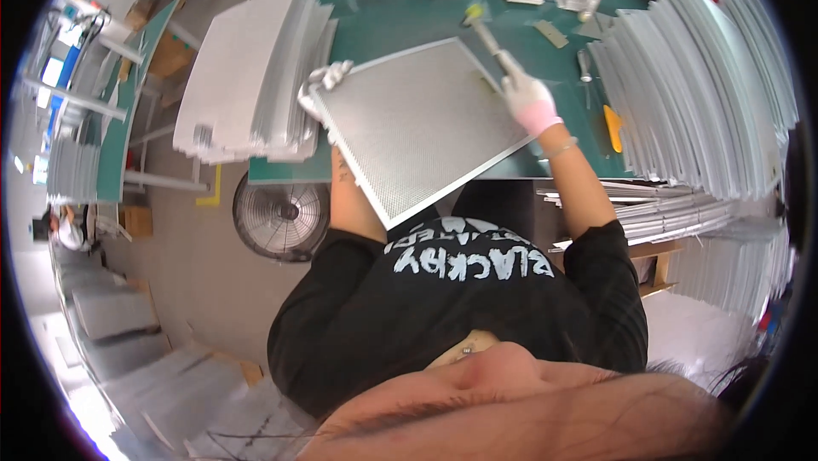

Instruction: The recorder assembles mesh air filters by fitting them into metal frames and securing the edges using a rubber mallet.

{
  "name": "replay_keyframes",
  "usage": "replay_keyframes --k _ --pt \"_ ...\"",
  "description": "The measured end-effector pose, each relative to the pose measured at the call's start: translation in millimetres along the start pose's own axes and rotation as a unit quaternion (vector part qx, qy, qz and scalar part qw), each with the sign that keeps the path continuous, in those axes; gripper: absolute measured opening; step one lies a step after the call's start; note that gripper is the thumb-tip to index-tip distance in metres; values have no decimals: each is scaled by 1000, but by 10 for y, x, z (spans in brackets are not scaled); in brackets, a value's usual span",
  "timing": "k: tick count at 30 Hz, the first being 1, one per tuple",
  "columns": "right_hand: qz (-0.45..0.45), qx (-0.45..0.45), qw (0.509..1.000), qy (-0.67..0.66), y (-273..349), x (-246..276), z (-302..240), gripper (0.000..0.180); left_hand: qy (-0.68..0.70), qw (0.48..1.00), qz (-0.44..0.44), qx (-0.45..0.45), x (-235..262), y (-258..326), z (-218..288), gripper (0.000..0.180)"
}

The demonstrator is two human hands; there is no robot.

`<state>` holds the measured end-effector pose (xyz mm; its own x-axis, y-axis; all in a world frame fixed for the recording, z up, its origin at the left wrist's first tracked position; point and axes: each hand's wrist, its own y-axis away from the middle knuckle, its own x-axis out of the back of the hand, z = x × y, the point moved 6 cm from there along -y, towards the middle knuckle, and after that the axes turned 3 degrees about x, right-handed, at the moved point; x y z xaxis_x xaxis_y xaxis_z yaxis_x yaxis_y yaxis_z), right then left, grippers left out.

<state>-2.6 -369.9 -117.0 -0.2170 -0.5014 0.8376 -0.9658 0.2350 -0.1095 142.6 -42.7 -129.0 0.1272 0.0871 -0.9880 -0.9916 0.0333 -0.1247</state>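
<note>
A framed mesh panel (426, 120), silver with a pale rim, is held at a slant over the front edge of the green table. My left hand (324, 90), in a white glove, grips its left side, fingers curled over the rim. In a white glove with a pink cuff, my right hand (527, 99) is closed round the pale handle of a mallet (484, 33). The mallet's yellow-green head points away from me, beyond the panel's far right corner. That hand is beside the panel's right edge; whether it touches the panel, I cannot tell.
Stacked white panels (239, 69) stand at the left; more thin panels (682, 95) lean in a row at the right. A screwdriver (584, 65) and a yellow-orange tool (613, 127) lie on the green table (383, 22). A floor fan (281, 214) stands below its left edge.
</note>
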Motion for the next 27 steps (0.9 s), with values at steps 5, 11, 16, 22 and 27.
replay_keyframes --k 5,11,16,22,27 --pt "108 67 989 -69 331 291 -50 49 -27 966 -256 -31 95 -184 139 47" --pt "84 17 996 14 627 344 244 49 -17 956 -294 13 0 -159 106 47" --pt "8 62 964 259 907 321 669 49 56 992 -109 34 -451 113 -143 32" --pt "115 36 881 -457 1507 838 57 51 67 984 -96 135 -849 189 -517 24" --pt "173 -26 936 -304 2110 1248 -103 74 156 923 -249 247 -1173 418 -1210 41"
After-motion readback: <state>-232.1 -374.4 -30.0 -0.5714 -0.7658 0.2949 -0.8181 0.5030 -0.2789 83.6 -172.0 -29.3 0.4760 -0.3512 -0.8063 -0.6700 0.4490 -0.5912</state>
